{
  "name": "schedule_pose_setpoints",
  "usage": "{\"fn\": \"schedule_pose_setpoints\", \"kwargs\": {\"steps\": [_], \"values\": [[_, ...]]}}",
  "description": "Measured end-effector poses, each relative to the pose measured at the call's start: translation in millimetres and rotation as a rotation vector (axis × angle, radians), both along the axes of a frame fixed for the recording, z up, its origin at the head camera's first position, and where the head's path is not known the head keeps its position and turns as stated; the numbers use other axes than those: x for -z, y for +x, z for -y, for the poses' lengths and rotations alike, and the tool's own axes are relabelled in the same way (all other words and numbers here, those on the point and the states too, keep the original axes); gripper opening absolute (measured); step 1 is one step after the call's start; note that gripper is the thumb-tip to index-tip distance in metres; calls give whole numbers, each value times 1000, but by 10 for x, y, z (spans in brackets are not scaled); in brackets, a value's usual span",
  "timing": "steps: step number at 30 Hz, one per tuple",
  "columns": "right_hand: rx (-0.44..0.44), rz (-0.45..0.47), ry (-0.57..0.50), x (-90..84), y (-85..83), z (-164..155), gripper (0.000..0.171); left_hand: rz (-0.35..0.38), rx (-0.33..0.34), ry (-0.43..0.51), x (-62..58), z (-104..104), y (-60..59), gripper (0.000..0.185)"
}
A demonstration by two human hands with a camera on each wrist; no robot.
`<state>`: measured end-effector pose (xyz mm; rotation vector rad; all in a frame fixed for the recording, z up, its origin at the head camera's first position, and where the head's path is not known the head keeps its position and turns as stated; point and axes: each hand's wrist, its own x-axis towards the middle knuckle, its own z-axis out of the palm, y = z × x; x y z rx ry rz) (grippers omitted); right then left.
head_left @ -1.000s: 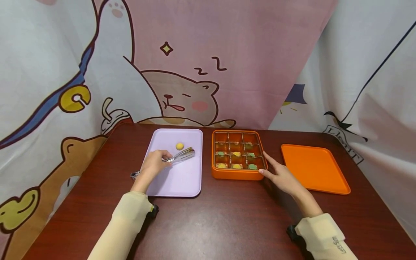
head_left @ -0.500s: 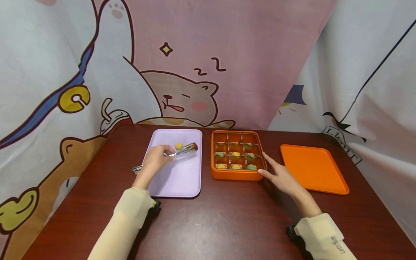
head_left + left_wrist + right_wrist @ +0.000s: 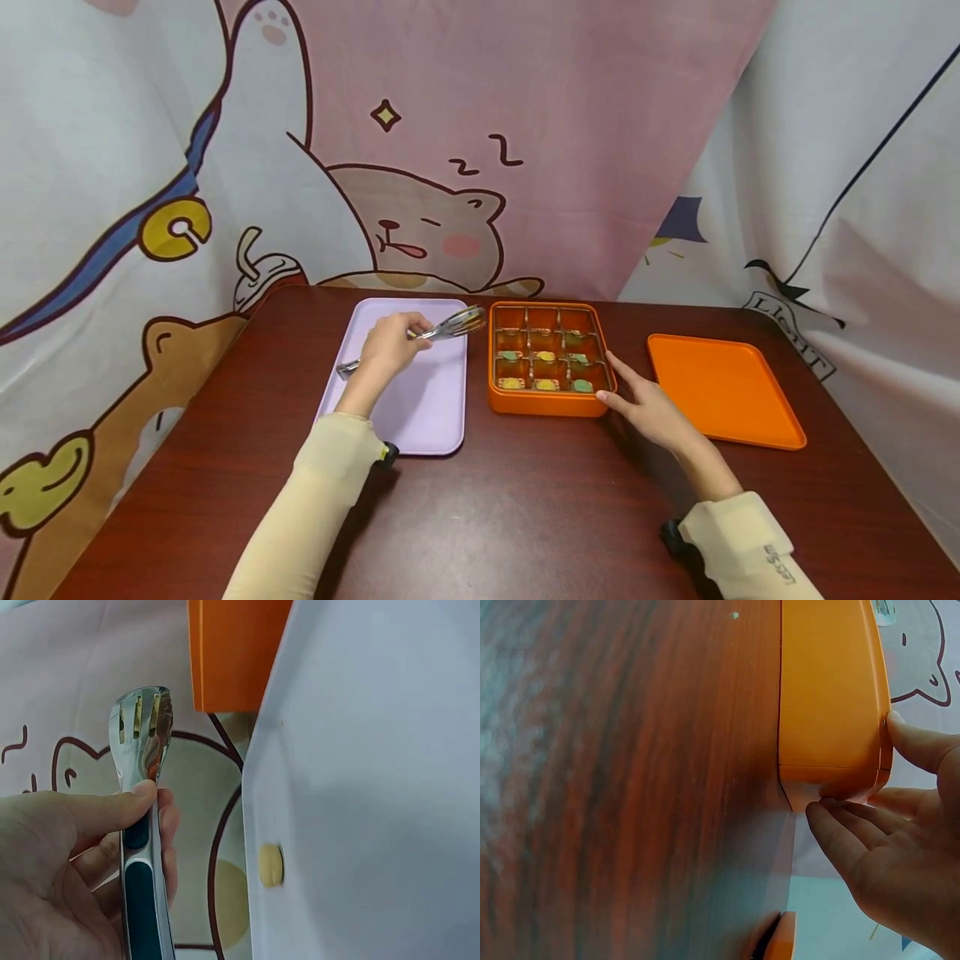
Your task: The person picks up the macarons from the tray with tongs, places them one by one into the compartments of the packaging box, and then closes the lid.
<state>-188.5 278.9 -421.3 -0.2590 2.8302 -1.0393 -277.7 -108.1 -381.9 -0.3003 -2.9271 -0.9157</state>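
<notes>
The tongs, pinched in the left hand, have risen off the lilac tray since a second ago and swung right, so their tips now hover at the tray's far right corner, just beside the orange box; whether they carry anything cannot be told. In the wrist view a small yellow ball lies on the tray. The right hand has stayed put, fingers straight against the box's near right corner. An orange lid lies further right on the dark wooden table, with cartoon curtains behind.
</notes>
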Motion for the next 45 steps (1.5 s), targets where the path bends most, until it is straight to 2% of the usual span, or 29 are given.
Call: {"fn": "schedule_pose_setpoints", "kwargs": {"steps": [22, 29, 38, 45], "values": [[5, 6, 3, 13, 5, -6, 76, 5, 25, -21, -42, -708, -208, 21], [9, 10, 3, 16, 6, 14, 75, 6, 22, -27, -21, -837, -243, 19], [8, 9, -11, 8, 16, 34, 75, 27, 21, -101, 49, -949, -288, 15], [11, 1, -16, 16, 2, 6, 75, 51, 35, -142, -10, -1033, -305, 21]]}}
